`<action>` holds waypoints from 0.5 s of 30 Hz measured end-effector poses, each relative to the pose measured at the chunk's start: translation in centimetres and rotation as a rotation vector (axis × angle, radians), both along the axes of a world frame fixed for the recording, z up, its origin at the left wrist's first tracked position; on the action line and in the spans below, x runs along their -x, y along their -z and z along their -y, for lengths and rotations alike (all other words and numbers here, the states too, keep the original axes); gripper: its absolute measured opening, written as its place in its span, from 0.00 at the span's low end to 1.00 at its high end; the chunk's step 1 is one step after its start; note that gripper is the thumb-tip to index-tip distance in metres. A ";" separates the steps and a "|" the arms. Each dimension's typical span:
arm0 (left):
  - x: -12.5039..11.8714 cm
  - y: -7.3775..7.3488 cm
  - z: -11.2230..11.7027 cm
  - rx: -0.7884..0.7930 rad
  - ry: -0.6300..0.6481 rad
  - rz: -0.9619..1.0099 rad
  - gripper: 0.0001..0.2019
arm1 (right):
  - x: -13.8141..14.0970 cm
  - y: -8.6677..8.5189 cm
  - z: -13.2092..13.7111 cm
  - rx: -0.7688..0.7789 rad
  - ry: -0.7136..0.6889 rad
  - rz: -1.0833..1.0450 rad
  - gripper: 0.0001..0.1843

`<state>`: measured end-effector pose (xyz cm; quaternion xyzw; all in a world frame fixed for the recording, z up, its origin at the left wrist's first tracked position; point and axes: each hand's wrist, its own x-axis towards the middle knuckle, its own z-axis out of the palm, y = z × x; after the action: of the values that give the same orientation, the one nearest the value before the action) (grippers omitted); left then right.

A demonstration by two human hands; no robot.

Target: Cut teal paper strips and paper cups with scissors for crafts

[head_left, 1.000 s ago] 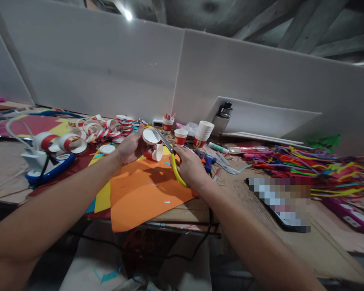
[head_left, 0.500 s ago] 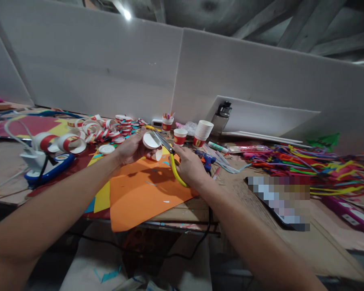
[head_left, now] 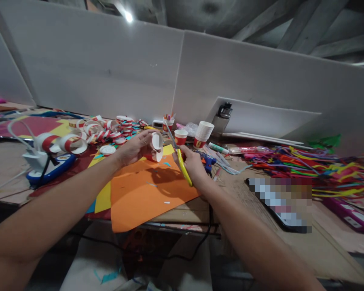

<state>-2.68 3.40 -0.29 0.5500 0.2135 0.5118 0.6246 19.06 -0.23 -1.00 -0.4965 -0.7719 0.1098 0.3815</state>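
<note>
My left hand (head_left: 134,148) holds a white paper cup piece (head_left: 156,145) above the orange paper sheet (head_left: 145,192); the cup's round base faces right. My right hand (head_left: 193,165) grips yellow-handled scissors (head_left: 178,155), whose blades point up and away, just right of the cup and apart from it. Both hands hover over the near middle of the wooden table (head_left: 230,198).
Cut red-and-white cup rings (head_left: 87,131) lie in a heap at the left. A stack of paper cups (head_left: 204,133), a single cup (head_left: 180,136), a blue glue gun (head_left: 208,159) and a bottle (head_left: 223,117) stand behind. Coloured pipe cleaners (head_left: 315,167) fill the right; a phone (head_left: 279,198) lies nearby.
The scissors came off the cup and swung upright, blades now pointing away. My left hand turned the cup piece so its base faces right.
</note>
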 end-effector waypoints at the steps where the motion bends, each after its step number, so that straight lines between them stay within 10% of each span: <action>1: -0.1 0.1 0.0 -0.044 -0.029 -0.015 0.24 | 0.0 0.2 -0.1 0.059 -0.006 -0.096 0.13; 6: -0.1 0.4 0.0 -0.240 -0.149 -0.175 0.27 | 0.6 0.5 0.1 0.383 -0.129 -0.568 0.17; 15: -0.2 0.3 -0.3 -0.379 -0.181 -0.145 0.24 | 1.0 0.1 0.9 0.355 -0.161 -0.599 0.18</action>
<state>-2.50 3.68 -0.63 0.6714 0.2062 0.5558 0.4447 18.10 -1.17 -1.07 -0.4382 -0.6314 0.4126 0.4889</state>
